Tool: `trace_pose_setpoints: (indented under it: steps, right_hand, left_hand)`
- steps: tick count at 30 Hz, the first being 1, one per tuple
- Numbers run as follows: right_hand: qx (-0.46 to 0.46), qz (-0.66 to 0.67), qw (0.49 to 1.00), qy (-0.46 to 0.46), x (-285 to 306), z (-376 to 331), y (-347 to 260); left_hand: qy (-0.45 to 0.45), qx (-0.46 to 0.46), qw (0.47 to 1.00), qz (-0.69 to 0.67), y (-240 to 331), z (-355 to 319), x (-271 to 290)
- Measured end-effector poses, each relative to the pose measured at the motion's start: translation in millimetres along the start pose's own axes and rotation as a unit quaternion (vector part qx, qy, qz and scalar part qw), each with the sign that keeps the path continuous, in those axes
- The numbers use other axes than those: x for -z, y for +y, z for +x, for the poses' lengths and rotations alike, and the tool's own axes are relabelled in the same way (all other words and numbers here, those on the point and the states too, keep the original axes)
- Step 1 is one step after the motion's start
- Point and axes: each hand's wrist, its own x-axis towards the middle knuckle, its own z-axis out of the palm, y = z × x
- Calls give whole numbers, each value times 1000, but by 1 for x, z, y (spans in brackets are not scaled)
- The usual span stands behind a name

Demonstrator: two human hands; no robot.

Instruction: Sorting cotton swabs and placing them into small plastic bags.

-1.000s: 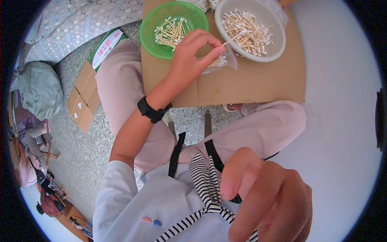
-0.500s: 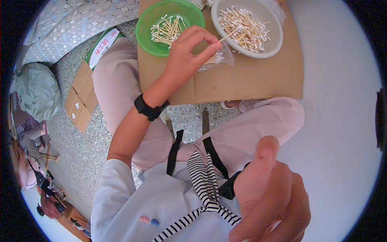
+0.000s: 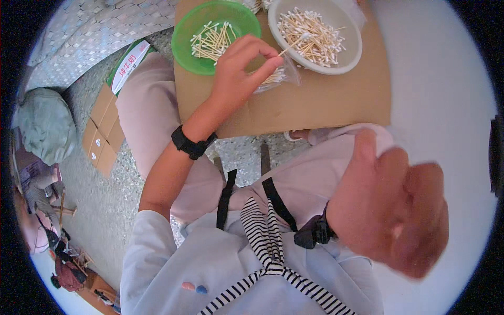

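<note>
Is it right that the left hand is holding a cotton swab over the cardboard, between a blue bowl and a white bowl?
Not quite. In the head view the left hand does hold a cotton swab over the cardboard, but the bowl to its left is green, not blue. The white bowl is right.

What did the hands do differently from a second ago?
The right hand rose nearer the camera, curling into a loose fist. The left hand kept pinching a cotton swab between the green bowl and the white bowl. The bowls stayed put.
</note>
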Motion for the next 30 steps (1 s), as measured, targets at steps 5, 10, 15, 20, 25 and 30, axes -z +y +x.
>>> trace_pose_setpoints:
  steps: [5, 10, 15, 20, 25, 30]
  right_hand:
    - [-86, -6, 994, 69, 20, 4, 12]
    - [-51, -42, 995, 78, 34, -3, 28]
    - [-50, -27, 992, 108, 37, -3, 30]
    - [-47, -30, 991, 121, 38, -5, 35]
    - [-78, -7, 996, 30, 49, -9, 31]
    - [-77, -112, 986, 92, 59, 5, 42]
  left_hand:
    - [-10, 8, 1000, 7, -3, -4, 3]
    - [-17, 6, 1000, 0, -1, -2, 1]
    - [-8, 11, 1000, -9, -1, -4, -2]
    - [-16, 7, 1000, 1, -4, -6, -4]
    - [-19, -5, 1000, 10, -3, -7, -7]
    - [-16, 5, 1000, -5, 1, -9, -10]
